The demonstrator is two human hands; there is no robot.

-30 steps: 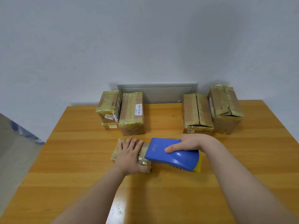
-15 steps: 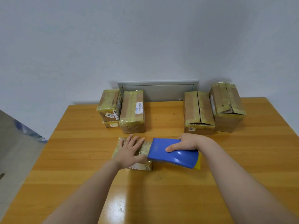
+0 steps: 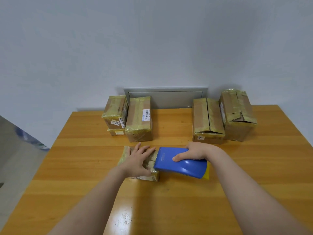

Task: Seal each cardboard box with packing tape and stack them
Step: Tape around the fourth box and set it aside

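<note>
At near centre of the table (image 3: pixel 169 200), left hand (image 3: pixel 137 160) presses flat on the box (image 3: pixel 152 173) to pin it; right hand (image 3: pixel 194 152), clamped on the dispenser (image 3: pixel 183 164), lays tape across its right end.

The blue tape dispenser (image 3: pixel 182 162) has slid rightward off the small box (image 3: pixel 140 164), only its front edge now over the box's right end. The left hand (image 3: pixel 138 160) has spread flatter, fingers reaching further across the top.
</note>
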